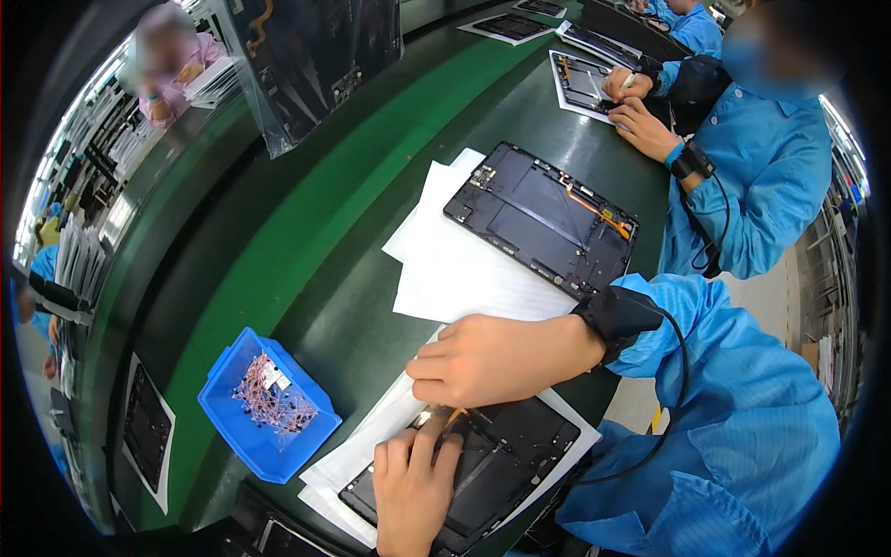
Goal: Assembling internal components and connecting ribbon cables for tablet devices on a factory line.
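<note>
A black tablet back housing lies on white sheets in front of me, with a short orange ribbon cable near its upper edge. Over that edge, my right hand is closed, its fingers curled down; whatever is in them is hidden. My left hand rests on the housing from below, fingers bent and fingertips close to my right hand by the cable. Those fingertips look pinched together, on something too small to make out. Left of the housing stands a blue bin holding many small pink-wired parts.
Beyond my right hand, another black housing with an orange cable lies on white sheets. A co-worker in blue handles a similar panel. A bagged dark panel hangs at upper left. A green belt runs alongside.
</note>
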Tool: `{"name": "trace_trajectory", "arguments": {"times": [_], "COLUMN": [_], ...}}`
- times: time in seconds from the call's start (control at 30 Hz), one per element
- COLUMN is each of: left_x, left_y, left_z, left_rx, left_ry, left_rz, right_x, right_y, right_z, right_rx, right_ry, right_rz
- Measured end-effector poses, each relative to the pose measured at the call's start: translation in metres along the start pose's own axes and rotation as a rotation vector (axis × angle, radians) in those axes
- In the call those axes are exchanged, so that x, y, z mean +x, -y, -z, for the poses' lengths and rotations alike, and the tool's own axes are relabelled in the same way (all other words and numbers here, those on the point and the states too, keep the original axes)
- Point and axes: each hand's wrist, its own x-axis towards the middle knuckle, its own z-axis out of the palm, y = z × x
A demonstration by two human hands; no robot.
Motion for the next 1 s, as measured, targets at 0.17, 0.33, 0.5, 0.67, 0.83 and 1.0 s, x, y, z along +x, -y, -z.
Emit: {"name": "trace_trajectory", "arguments": {"times": [0.17,0.33,0.5,0.67,0.83,1.0], "left_x": [-0.002,-0.004,-0.004,-0.005,-0.005,-0.004], "left_y": [0.002,0.0,0.003,0.003,0.003,0.002], "left_z": [-0.001,0.0,-0.004,-0.003,-0.003,-0.002], "left_rx": [0.01,0.047,0.085,0.182,0.182,0.181], "left_ry": [0.055,0.033,0.045,0.064,0.074,0.081], "left_rz": [-0.006,-0.038,-0.086,-0.132,-0.123,-0.119], "right_x": [-0.004,-0.003,0.004,-0.002,-0.008,-0.005], "right_y": [-0.009,-0.021,-0.013,-0.013,-0.015,-0.011], "right_z": [-0.006,0.013,0.007,0.001,-0.001,-0.006], "right_rx": [0.18,0.342,0.199,0.22,0.332,0.268], "right_ry": [-0.051,0.117,0.115,0.055,0.073,0.011], "right_rz": [-0.034,-0.018,0.05,-0.001,-0.032,-0.03]}}
